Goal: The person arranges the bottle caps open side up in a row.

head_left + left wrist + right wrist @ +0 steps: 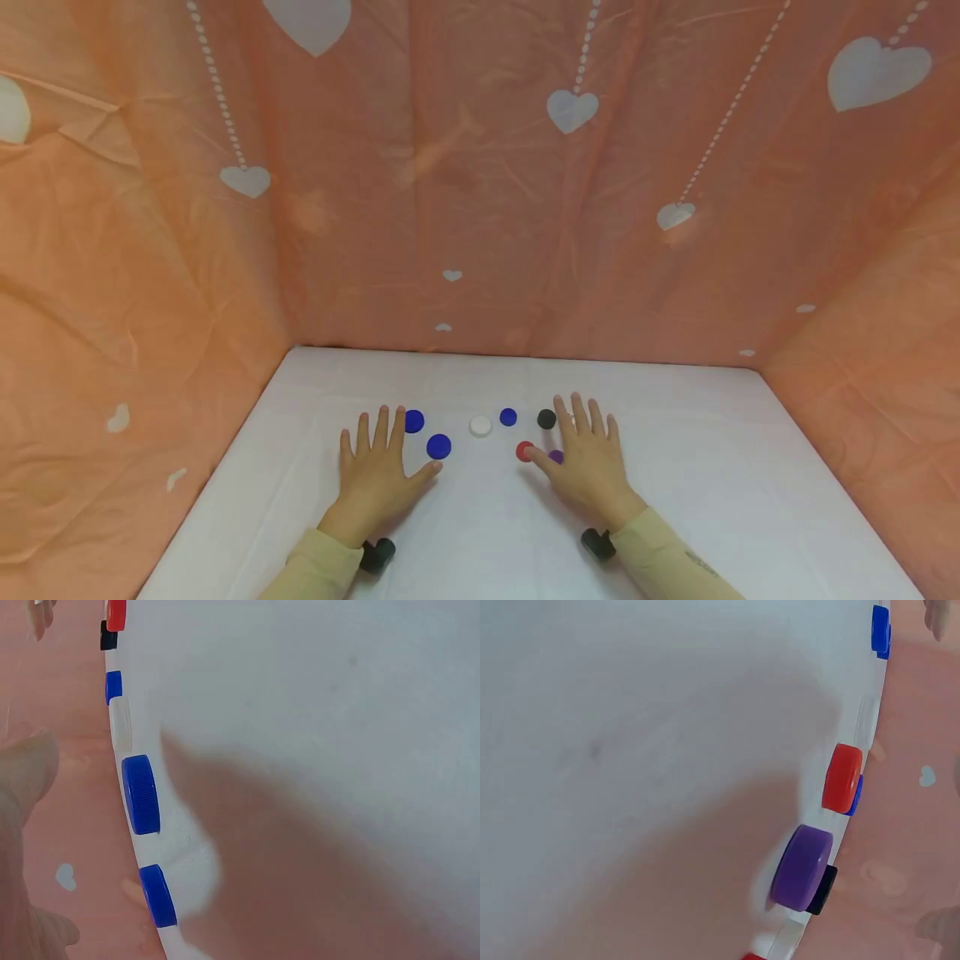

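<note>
My left hand point(378, 479) hovers palm down over the white table, fingers straight and spread, holding nothing. Closest to its forefinger and thumb lie two blue bottle caps, a far one point(415, 421) and a near one point(438, 447). My right hand point(596, 473) is likewise spread in the air, its shadow below. In the head view its thumb overlaps a red cap point(521, 451), and it partly covers a purple cap point(802, 868). Between the hands are a white cap point(480, 427) and a smaller blue cap point(508, 417). A black cap point(547, 419) lies beside the right forefinger.
The white tabletop point(480, 533) reaches back to an orange cloth point(495, 225) with pale hearts, which also hangs at both sides. The right wrist view catches another pale cap point(786, 940) and a bit of red point(753, 957) at its bottom edge.
</note>
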Demonstrator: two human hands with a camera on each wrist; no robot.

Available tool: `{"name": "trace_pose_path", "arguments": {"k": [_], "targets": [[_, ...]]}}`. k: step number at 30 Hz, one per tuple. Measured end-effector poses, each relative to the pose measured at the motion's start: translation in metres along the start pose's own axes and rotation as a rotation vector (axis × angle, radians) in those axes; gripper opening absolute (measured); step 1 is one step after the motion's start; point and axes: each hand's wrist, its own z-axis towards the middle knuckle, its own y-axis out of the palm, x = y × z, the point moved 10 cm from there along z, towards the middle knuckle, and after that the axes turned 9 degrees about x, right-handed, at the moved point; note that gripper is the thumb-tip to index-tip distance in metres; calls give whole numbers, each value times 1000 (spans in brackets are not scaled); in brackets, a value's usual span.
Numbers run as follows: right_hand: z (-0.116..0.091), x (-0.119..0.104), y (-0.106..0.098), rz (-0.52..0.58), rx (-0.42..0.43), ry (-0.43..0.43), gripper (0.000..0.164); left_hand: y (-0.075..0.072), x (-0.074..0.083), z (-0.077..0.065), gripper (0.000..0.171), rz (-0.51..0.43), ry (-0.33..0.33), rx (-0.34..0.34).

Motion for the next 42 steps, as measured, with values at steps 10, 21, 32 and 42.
{"name": "trace_pose_path", "arguments": {"k": [10,21,32,42], "targets": [[6,-14,-3,83,25,-22,96,-3,2,2,105,-39,20,7],[13,-40,7,181,-58,-26,102,-11,13,13,109,-245,150,50],[14,-74,19,528,-35,16,86,5,6,20,104,-558,56,-93],[3,-102,60,953,-323,201,69,26,2,23,88,-675,-4,-214]]}}
